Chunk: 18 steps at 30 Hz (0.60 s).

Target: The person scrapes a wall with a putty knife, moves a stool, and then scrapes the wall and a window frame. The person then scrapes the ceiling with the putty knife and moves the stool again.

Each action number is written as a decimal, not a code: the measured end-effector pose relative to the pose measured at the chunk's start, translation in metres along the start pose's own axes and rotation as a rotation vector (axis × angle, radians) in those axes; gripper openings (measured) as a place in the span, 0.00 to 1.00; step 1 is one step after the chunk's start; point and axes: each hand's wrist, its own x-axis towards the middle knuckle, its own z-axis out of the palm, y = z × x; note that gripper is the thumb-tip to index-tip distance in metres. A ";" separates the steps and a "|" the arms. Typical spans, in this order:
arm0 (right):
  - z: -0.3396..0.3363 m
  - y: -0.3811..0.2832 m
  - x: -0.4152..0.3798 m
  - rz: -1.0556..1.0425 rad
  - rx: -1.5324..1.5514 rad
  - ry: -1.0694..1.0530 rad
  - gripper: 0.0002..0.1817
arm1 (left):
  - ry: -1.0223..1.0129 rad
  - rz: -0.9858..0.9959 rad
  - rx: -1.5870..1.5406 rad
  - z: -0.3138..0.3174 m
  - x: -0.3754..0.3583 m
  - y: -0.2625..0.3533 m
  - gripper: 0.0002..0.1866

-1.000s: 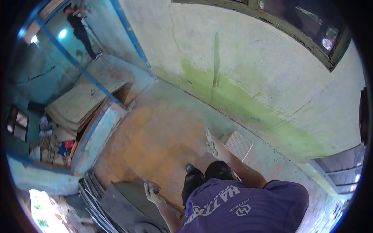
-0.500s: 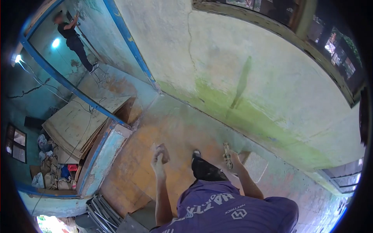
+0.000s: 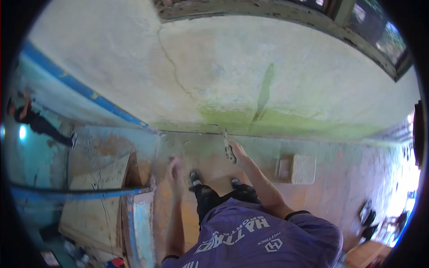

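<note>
In my right hand is a narrow, stained hand tool that looks like a scraper. My fingers are closed round it, and its tip points up at the foot of the wall. My left hand is raised over the floor at the left and smeared by motion. It seems closed on a flat, brownish-pink piece, which showed more plainly a moment ago and is hard to make out now. Pale, patchy paint covers the wall, with a green band low down, a dark green streak and a long crack.
A pale woven-textured box or stool stands on the floor right of my arm. At left are a blue frame, leaning boards and a low wall end. Beyond the frame another person faces a wall with raised arms.
My view has turned to the right, facing the wall more squarely. My right hand has brought the scraper closer to the wall's foot. Both feet now show, and my left hand has blurred.
</note>
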 end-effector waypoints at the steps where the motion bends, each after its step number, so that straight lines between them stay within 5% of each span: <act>1: 0.007 0.005 0.021 -0.034 0.046 -0.024 0.18 | -0.052 0.101 0.121 -0.009 0.043 0.010 0.21; 3: 0.024 0.014 0.060 -0.109 0.108 -0.042 0.17 | -0.086 0.335 0.311 -0.012 0.124 0.044 0.22; 5: 0.042 0.018 0.095 -0.198 0.142 -0.018 0.17 | -0.110 0.325 0.389 -0.012 0.197 0.068 0.22; 8: 0.075 0.033 0.150 -0.243 0.432 -0.025 0.31 | -0.099 0.748 0.561 -0.004 0.291 0.080 0.22; 11: 0.113 0.026 0.188 -0.134 0.767 -0.075 0.35 | -0.154 1.159 0.756 0.001 0.367 0.076 0.22; 14: 0.155 0.014 0.216 -0.142 1.093 -0.117 0.37 | -0.244 1.368 0.748 0.016 0.405 0.064 0.20; 18: 0.191 -0.015 0.239 -0.439 1.151 -0.149 0.43 | -0.452 1.524 0.774 0.021 0.442 0.030 0.16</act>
